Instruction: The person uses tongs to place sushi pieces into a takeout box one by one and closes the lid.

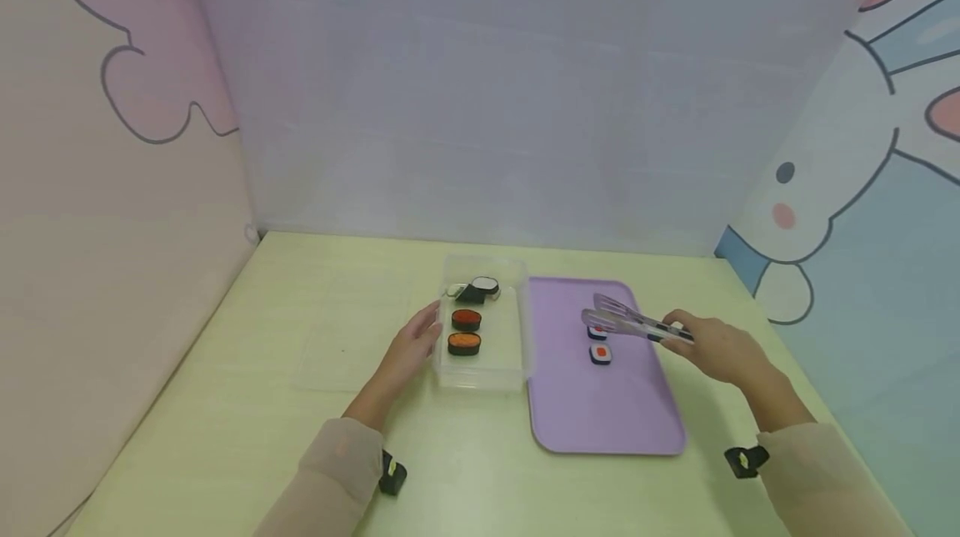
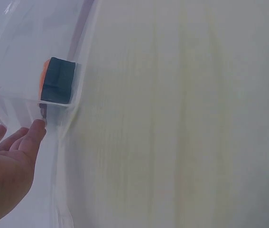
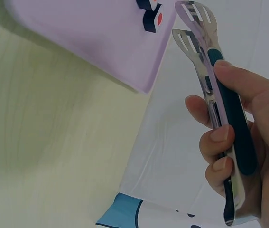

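Observation:
My right hand (image 1: 716,347) grips metal serving tongs (image 3: 231,109) with dark handle pads. Their slotted ends are apart, over the purple tray (image 1: 600,420), with nothing between them. Two toy sushi rolls with red centres lie on that tray; the nearer roll (image 1: 600,353) is in full view, the farther roll (image 1: 597,332) partly behind the tongs. At the left side of a clear plastic box (image 1: 480,378), my left hand (image 1: 408,353) touches the wall with extended fingers. Inside sit an orange-topped sushi piece (image 1: 464,343), a red-topped piece (image 1: 466,319) and a white-topped roll (image 1: 485,284) beside dark wrapped pieces.
A transparent flat lid (image 1: 352,337) lies on the pale yellow table (image 1: 465,470), left of the box. The box's right side stands against the tray's left edge. Cartoon-printed wall panels (image 1: 480,120) enclose the table at the back and sides.

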A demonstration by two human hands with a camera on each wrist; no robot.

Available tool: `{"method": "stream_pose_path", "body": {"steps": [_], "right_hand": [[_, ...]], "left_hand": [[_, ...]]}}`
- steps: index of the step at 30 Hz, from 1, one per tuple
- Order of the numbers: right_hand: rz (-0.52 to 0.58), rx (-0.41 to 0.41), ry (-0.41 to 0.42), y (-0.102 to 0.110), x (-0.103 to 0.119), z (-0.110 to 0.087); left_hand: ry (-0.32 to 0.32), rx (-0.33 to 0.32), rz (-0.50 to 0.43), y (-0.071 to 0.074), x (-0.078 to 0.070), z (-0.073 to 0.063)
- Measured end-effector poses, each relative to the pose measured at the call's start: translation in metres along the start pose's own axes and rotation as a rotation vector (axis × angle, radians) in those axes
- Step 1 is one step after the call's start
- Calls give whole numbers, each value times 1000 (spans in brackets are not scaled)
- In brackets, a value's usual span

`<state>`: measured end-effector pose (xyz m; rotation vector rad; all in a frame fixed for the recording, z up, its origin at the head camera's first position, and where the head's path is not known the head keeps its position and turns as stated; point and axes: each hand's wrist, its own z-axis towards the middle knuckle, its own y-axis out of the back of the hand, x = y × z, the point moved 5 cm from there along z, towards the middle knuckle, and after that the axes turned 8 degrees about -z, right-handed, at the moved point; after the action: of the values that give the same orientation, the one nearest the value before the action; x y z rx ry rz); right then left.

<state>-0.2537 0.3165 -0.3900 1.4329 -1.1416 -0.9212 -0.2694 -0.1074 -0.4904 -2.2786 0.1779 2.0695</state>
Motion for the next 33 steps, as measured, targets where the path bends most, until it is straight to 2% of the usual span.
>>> {"method": "stream_pose_path", "body": {"steps": [9, 15, 21, 26, 33], "right_hand": [[-5, 2, 1, -12, -2, -1], [-27, -24, 30, -15, 1, 1], [-29, -15, 18, -16, -2, 7], [-14, -29, 23, -8, 0, 11], [2, -71, 37, 17, 23, 18]], "left_hand": [[24, -17, -18, 1, -2, -1], [18, -10, -19, 0, -1, 0], [33, -31, -20, 1, 0, 0], [42, -42, -14, 0, 0, -1], [35, -41, -20, 0, 0, -1]]}}
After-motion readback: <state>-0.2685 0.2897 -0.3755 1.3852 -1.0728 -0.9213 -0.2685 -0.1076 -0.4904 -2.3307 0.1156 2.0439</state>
